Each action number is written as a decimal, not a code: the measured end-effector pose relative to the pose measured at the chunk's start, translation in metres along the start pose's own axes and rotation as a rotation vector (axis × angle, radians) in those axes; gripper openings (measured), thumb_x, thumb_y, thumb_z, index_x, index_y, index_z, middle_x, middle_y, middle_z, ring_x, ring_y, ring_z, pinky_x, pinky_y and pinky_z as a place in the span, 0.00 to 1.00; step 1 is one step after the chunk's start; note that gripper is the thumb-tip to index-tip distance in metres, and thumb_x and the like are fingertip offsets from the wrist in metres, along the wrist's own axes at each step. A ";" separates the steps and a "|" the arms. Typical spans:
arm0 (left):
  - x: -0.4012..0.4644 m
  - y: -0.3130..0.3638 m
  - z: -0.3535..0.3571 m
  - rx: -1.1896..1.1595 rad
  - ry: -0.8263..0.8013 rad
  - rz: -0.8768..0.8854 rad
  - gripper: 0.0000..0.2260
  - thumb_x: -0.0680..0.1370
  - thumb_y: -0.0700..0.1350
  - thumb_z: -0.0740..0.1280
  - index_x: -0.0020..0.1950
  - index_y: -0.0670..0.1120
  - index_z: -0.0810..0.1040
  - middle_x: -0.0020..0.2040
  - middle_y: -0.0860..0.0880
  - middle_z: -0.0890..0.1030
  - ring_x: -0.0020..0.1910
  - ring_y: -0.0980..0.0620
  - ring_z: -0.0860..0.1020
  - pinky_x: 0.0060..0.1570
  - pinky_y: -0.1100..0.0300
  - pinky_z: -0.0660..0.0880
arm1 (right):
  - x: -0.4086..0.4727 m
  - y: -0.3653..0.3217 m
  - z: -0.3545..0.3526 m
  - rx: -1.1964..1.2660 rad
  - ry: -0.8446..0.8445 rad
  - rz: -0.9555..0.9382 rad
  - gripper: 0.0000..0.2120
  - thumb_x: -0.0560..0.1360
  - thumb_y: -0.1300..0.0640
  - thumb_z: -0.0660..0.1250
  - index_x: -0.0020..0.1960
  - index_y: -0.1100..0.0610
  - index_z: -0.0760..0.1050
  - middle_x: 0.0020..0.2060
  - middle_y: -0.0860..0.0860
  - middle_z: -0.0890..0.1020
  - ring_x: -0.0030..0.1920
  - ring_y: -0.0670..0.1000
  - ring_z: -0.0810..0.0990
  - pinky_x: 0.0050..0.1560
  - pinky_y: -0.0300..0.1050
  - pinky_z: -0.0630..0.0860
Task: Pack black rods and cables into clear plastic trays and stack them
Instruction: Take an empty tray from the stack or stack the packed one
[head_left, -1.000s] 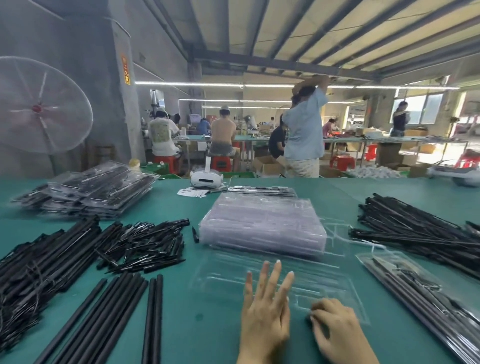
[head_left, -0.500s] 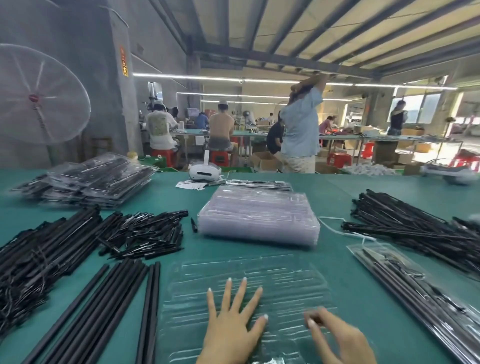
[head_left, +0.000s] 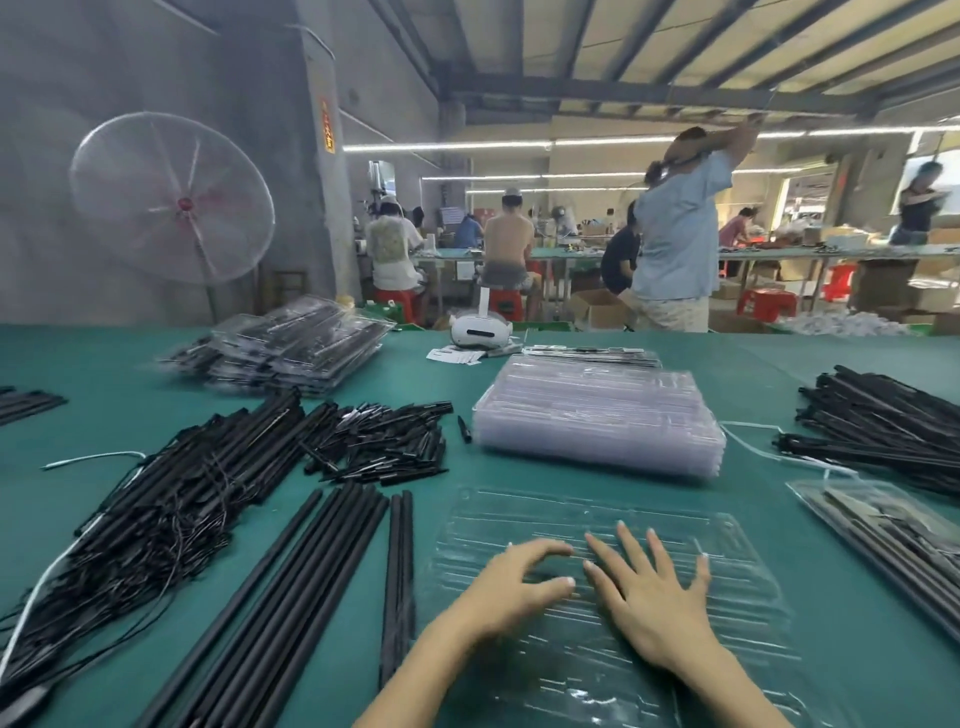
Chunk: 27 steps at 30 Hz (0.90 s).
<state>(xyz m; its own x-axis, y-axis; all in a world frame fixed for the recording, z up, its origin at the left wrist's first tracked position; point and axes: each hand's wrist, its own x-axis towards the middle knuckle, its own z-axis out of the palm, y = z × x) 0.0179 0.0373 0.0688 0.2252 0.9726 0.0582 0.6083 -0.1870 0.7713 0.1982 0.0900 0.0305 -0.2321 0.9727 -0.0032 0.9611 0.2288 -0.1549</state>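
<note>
My hands, left hand (head_left: 511, 582) loosely curled and right hand (head_left: 654, 592) spread flat, rest on the empty clear tray (head_left: 727, 551) lying on the worktop (head_left: 104, 374). I'd square it before loading the black rods (head_left: 311, 571) lying beside it.

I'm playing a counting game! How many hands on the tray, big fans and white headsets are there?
On the tray: 2, left hand and right hand
Fan: 1
Headset: 1
Total: 4

The red-and-yellow sign (head_left: 327, 126) on the grey pillar (head_left: 322, 208) carries characters too blurred to read.
</note>
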 end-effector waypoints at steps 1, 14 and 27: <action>-0.003 -0.001 -0.011 -0.013 0.103 -0.010 0.17 0.78 0.45 0.66 0.67 0.48 0.73 0.68 0.53 0.73 0.69 0.57 0.68 0.70 0.64 0.58 | 0.004 0.005 -0.002 0.005 0.016 0.014 0.24 0.77 0.33 0.38 0.73 0.30 0.44 0.77 0.42 0.44 0.77 0.50 0.40 0.68 0.68 0.33; -0.014 -0.068 -0.057 0.838 0.470 -0.527 0.14 0.82 0.50 0.56 0.64 0.44 0.64 0.63 0.46 0.70 0.62 0.49 0.73 0.55 0.58 0.72 | 0.018 0.029 -0.005 -0.010 0.010 0.004 0.23 0.78 0.34 0.39 0.72 0.28 0.42 0.77 0.43 0.43 0.77 0.51 0.41 0.68 0.69 0.34; 0.007 -0.028 -0.120 0.272 0.407 -0.539 0.18 0.82 0.50 0.53 0.39 0.43 0.72 0.38 0.43 0.75 0.39 0.45 0.74 0.37 0.57 0.66 | 0.017 0.026 -0.004 0.005 0.055 0.013 0.23 0.78 0.34 0.40 0.73 0.31 0.45 0.78 0.44 0.46 0.77 0.53 0.41 0.67 0.70 0.33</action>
<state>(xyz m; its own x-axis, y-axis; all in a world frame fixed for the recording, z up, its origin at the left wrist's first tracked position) -0.0890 0.0664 0.1237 -0.4274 0.9040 -0.0134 0.7346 0.3559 0.5777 0.2199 0.1130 0.0300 -0.2108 0.9763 0.0495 0.9631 0.2160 -0.1604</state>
